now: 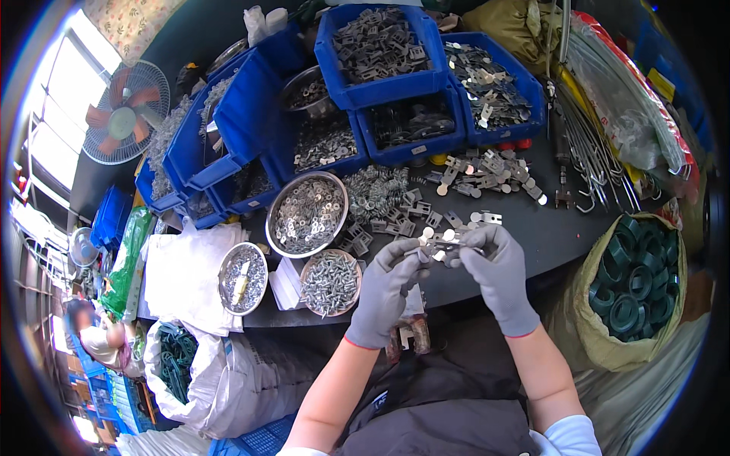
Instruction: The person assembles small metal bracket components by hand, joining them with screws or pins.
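Apron [445, 427], left grip [385, 292] and right grip [498, 277] on metal pieces [449, 236]

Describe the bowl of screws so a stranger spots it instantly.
Start at the dark table, then find the person's gloved left hand. Just left of it sits a round bowl heaped with screws. Its pinkish rim sets it apart from the silvery bowls nearby.
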The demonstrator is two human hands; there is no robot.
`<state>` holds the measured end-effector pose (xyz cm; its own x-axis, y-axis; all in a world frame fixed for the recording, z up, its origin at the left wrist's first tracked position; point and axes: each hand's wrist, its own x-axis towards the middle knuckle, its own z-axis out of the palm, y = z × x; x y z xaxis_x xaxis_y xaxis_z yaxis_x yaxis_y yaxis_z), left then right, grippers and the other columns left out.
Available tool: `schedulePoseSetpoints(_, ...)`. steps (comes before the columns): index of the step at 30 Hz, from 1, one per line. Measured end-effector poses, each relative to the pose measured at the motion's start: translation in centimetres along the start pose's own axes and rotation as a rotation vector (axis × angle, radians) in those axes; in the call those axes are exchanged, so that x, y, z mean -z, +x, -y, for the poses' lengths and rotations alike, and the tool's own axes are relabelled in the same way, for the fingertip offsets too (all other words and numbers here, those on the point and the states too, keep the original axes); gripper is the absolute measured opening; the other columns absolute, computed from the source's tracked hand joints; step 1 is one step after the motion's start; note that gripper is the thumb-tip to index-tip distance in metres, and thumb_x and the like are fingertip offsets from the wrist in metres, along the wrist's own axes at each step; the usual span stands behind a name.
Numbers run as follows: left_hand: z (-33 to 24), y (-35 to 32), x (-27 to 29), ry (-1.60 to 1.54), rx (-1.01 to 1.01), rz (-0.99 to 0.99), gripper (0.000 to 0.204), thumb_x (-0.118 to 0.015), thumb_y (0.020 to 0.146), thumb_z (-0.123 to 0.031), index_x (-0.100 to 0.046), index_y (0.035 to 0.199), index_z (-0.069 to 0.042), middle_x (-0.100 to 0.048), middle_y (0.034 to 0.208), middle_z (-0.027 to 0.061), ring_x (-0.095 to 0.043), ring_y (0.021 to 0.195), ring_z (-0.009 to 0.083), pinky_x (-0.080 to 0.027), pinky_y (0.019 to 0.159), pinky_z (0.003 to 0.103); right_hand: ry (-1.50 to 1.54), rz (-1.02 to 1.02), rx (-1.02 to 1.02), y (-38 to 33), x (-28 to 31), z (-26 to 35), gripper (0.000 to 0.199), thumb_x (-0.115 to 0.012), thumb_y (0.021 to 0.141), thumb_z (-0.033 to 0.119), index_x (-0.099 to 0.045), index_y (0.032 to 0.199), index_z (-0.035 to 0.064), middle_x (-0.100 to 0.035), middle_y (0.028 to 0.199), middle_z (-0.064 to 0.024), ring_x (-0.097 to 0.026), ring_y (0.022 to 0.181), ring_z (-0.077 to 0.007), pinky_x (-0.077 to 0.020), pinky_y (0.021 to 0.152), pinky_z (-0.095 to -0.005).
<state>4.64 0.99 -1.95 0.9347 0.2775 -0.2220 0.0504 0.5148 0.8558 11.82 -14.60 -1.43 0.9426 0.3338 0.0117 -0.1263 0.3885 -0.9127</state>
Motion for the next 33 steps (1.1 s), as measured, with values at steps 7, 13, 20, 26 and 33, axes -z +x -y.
schedulePoseSetpoints(7,0.5,-1.1,0.2,0.044,-0.056,-0.022,0.028,-0.060,0.092,-0.008,-0.054,0.117,0.003,-0.066,0.102,0.0069,-0.065,0.093,0.0135,-0.052,0.081,0.026,-0.090,0.108,0.032,-0.7,0.5,-0.8,0.011,-0.067,0.081,-0.002,-0.056,0.083,0.0007,-0.063,0.084,-0.0074,-0.059,0.064,-0.0063,-0.0451,0.053,-0.0191)
schedulePoseSetpoints(13,0.5,-2.0,0.3,0.407,-0.036,0.128,0.022,-0.062,0.090,-0.006,-0.063,0.111,0.001,-0.067,0.098,0.0043,-0.061,0.087,0.0064,-0.050,0.076,0.021,-0.229,0.234,-0.253,-1.8,2.8,1.2,0.012,-0.071,0.077,0.001,-0.063,0.086,-0.0023,-0.066,0.082,-0.0063,-0.059,0.063,-0.0068,-0.0468,0.056,-0.0196)
schedulePoseSetpoints(20,0.4,0.7,-2.4,0.629,-0.039,0.294,0.027,-0.059,0.091,-0.004,-0.060,0.116,0.003,-0.066,0.110,0.0070,-0.060,0.094,0.0070,-0.050,0.078,0.023,-0.242,0.113,-0.464,-1.4,4.8,2.3,0.016,-0.071,0.078,0.009,-0.067,0.088,-0.0029,-0.066,0.073,-0.0059,-0.062,0.062,-0.0094,-0.0487,0.056,-0.0214)
schedulePoseSetpoints(26,2.5,9.2,-1.4,1.547,-0.629,-0.001,0.038,-0.064,0.081,-0.025,-0.061,0.114,-0.006,-0.063,0.107,0.0130,-0.060,0.100,0.0287,-0.048,0.087,0.041,-0.372,-0.335,-0.102,6.5,9.5,0.0,0.017,-0.063,0.084,0.015,-0.066,0.090,-0.0006,-0.063,0.066,-0.0036,-0.057,0.055,-0.0084,-0.0449,0.052,-0.0231)
schedulePoseSetpoints(33,3.5,11.1,-0.5,1.790,-0.540,-0.013,0.019,-0.060,0.084,-0.018,-0.066,0.099,-0.009,-0.065,0.102,0.0077,-0.062,0.093,0.0274,-0.049,0.081,0.040,-1.200,-0.085,0.467,5.9,9.9,-1.4,0.024,-0.066,0.075,0.012,-0.069,0.098,0.0105,-0.062,0.090,-0.0080,-0.060,0.073,-0.0243,-0.0492,0.068,-0.0334)
